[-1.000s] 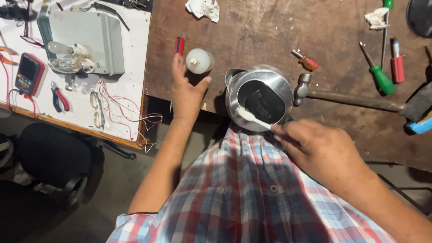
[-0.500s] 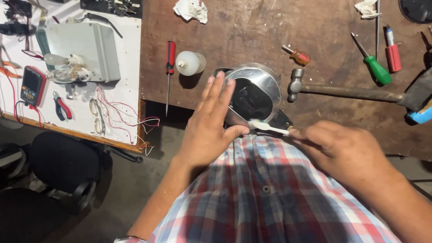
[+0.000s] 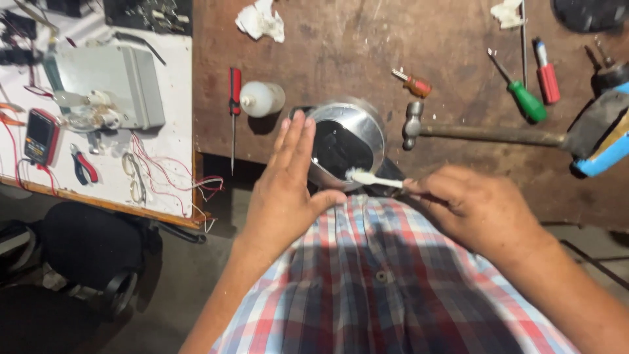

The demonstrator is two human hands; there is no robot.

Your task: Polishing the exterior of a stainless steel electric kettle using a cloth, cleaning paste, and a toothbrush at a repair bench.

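Note:
A round shiny metal housing (image 3: 367,124) with a dark inside sits at the near edge of the brown workbench (image 3: 367,46). My left hand (image 3: 285,190) lies flat with fingers straight, its fingertips against the housing's left rim. My right hand (image 3: 475,210) grips a white toothbrush (image 3: 370,177), whose bristle end rests on the housing's near rim. Below both hands is my plaid shirt.
On the bench lie a white bottle (image 3: 262,98), a red screwdriver (image 3: 234,98), a small orange screwdriver (image 3: 413,83), a hammer (image 3: 478,133), green (image 3: 521,92) and red (image 3: 545,72) screwdrivers, and rags. A white side table (image 3: 170,151) holds a grey box, multimeter (image 3: 40,136), pliers, wires. A black stool stands below.
My left hand moved from beside the white bottle across to the housing's left rim. The toothbrush stayed at the near rim while my right hand shifted slightly.

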